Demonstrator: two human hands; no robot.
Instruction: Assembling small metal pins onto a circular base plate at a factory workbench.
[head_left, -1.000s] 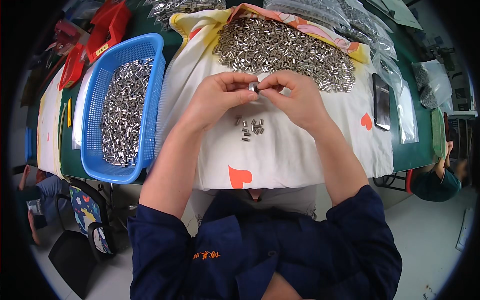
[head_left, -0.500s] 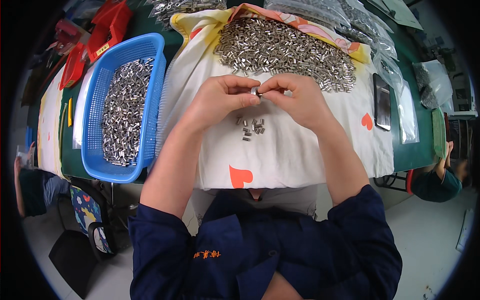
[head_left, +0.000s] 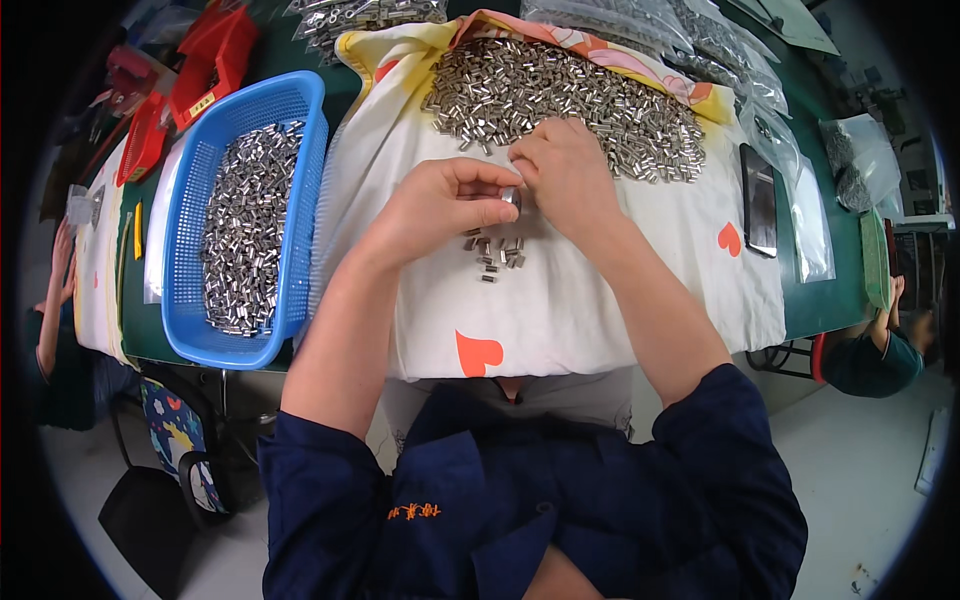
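Note:
A small shiny metal piece with a rounded edge (head_left: 511,196) is pinched between the thumb and fingers of my left hand (head_left: 440,205), over the middle of the white cloth (head_left: 570,320). Just beside it, my right hand (head_left: 568,178) reaches to the near edge of a big heap of small metal cylinders (head_left: 575,90). Its fingers are curled together and hide whatever they may hold. Below my hands lies a small loose group of the same kind of cylinders (head_left: 490,255).
A blue plastic basket (head_left: 175,270) of metal cylinders stands at the left, with red bins (head_left: 215,60) behind. A dark phone (head_left: 759,200) lies at the right. Bags of metal parts (head_left: 610,25) line the back. Other people (head_left: 875,355) sit at both sides.
My right hand has moved away from the metal piece, up toward the heap, and its fingers have curled. My left hand keeps its pinch almost in place.

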